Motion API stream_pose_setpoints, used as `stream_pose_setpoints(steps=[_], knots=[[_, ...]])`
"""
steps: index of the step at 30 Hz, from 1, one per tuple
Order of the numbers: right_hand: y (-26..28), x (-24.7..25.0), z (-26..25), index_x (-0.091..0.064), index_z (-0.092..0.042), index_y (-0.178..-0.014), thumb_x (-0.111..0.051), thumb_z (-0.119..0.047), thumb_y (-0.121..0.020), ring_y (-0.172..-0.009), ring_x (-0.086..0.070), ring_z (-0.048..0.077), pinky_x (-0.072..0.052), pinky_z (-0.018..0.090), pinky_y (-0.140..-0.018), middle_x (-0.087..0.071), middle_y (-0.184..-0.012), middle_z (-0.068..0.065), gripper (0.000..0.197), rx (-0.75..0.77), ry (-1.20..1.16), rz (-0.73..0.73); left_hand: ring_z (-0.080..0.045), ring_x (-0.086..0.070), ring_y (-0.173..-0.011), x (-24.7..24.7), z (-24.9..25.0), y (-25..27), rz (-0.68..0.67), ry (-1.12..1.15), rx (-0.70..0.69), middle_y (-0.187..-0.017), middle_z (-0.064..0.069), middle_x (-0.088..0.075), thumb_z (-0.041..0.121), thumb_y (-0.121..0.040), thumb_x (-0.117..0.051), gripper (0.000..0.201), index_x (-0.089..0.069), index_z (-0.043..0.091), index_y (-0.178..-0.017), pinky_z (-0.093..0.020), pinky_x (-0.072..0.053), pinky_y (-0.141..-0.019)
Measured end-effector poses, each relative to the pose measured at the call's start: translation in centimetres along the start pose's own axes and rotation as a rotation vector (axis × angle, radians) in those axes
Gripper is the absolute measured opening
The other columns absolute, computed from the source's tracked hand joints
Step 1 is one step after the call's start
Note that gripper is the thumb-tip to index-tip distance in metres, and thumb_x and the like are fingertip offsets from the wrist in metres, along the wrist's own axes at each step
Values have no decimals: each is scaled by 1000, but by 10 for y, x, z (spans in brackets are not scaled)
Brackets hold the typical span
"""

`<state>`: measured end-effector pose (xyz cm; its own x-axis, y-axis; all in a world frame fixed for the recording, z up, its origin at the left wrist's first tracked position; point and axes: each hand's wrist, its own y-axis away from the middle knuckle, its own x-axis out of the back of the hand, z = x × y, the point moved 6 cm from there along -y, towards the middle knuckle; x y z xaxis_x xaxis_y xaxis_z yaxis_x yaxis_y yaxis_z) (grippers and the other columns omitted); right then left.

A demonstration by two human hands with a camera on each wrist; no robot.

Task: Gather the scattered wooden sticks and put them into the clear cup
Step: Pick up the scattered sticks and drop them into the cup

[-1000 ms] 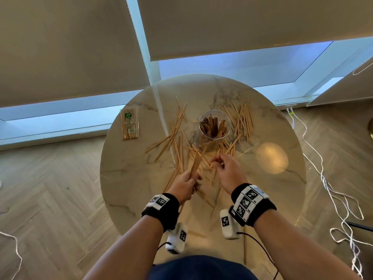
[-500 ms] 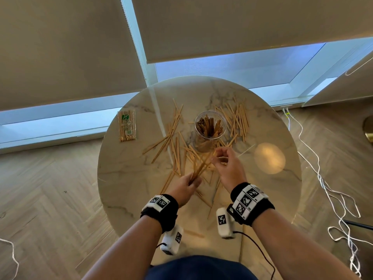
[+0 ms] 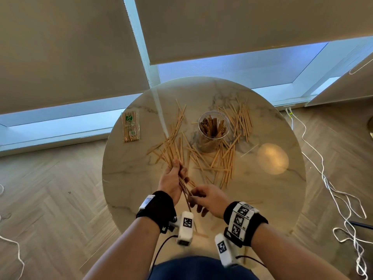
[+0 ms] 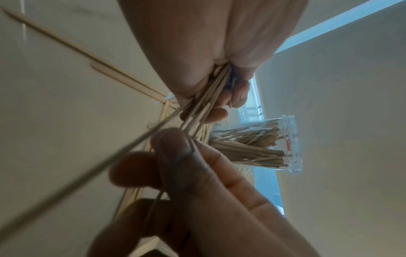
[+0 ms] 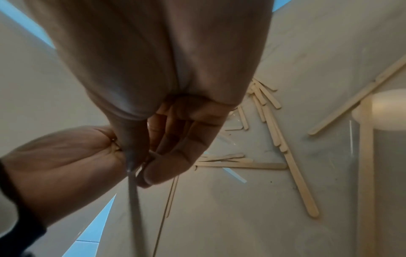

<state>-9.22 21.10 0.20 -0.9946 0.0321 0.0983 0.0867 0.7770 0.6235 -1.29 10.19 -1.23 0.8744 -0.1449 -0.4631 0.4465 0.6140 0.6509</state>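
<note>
A clear cup (image 3: 214, 126) holding several sticks stands at the middle back of the round marble table (image 3: 129, 178). Loose wooden sticks (image 3: 218, 160) lie scattered around it, with another heap (image 3: 242, 118) at its right. My left hand (image 3: 173, 178) grips a bundle of sticks (image 3: 182, 183) near the front of the table; the bundle (image 4: 204, 107) runs between its fingers. My right hand (image 3: 203, 197) is right beside it and pinches a thin stick (image 5: 134, 191) at the bundle's near end. The cup (image 4: 263, 144) shows beyond both hands in the left wrist view.
A sealed packet of sticks (image 3: 130, 126) lies at the table's left rear. White cables (image 3: 333, 190) trail on the wooden floor to the right. Window blinds hang behind the table. A bright light spot (image 3: 272, 158) sits on the table's right side.
Both hands have drawn back from the pile near the cup toward the table's front edge. The left hand's bundle now points away from me, and the right hand has dropped to its near end.
</note>
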Motion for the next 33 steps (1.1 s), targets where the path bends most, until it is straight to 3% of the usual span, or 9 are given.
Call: stream_pose_setpoints(steps=[6,10,12,16,21,23,27,30,33], knots=[[0,-4,1,-67,-10,-104,-66,-23,-94,-52,-56,6,-45,21,-49,-65,-65,-4,16,-21,167,-75,-13,-42,-58,-10,1,2,37,94,11,-64,2,-42,33,-106,-43,28,-56,18,-86,-34,-44,-71],[10,4,21,-69,-20,-98,-58,-31,-98,-62,-59,7,-51,26,-65,-70,-71,-6,15,-106,326,-128,-14,-47,-57,10,16,-10,140,154,-45,-62,2,-45,29,-107,-43,26,-56,16,-89,-39,-52,-77],[19,13,33,-67,-23,-93,-54,-30,-99,-66,-60,12,-52,32,-70,-69,-73,-6,15,-151,372,-125,-13,-44,-54,25,23,-17,177,170,-54,-63,0,-44,26,-107,-43,22,-54,13,-93,-31,-50,-64],[22,45,25,-72,-18,-97,-50,-30,-102,-74,-59,10,-44,23,-68,-64,-78,-8,25,-87,496,59,-8,-35,-45,31,19,-14,120,-196,-62,-65,1,-45,23,-108,-39,24,-52,12,-91,-20,-28,-42],[8,61,0,-65,-10,-95,-71,-17,-89,-70,-68,23,-61,46,-75,-69,-76,9,10,65,-11,262,-18,-72,-90,-11,-21,11,-188,-584,63,-101,-7,-75,22,-109,-38,25,-57,7,-105,-33,-53,-79],[4,66,-8,-62,-11,-93,-77,-20,-83,-77,-73,27,-61,48,-74,-73,-83,12,20,106,-71,333,-23,-72,-84,-29,-30,23,-294,-568,102,-101,-9,-74,20,-109,-38,25,-59,7,-116,-40,-55,-82],[5,65,-16,-67,-21,-93,-72,-28,-87,-79,-69,18,-59,39,-74,-72,-87,2,11,137,39,377,-8,-46,-52,-34,-29,28,-328,-748,26,-82,-5,-59,26,-109,-36,25,-56,14,-116,-23,-40,-49],[15,81,-19,-57,-27,-120,-59,-33,-97,-94,-60,4,-47,18,-74,-62,-107,-10,24,79,-21,502,-3,-38,-52,-20,-21,24,-333,-1015,-14,-75,3,-47,34,-108,-37,25,-58,20,-115,-18,-34,-48],[15,90,-19,-53,-24,-124,-48,-39,-102,-98,-60,10,-42,18,-76,-60,-112,-5,27,22,-146,480,-4,-40,-62,-14,-26,30,-466,-1349,7,-78,8,-46,30,-106,-40,19,-56,19,-110,-16,-36,-57]])
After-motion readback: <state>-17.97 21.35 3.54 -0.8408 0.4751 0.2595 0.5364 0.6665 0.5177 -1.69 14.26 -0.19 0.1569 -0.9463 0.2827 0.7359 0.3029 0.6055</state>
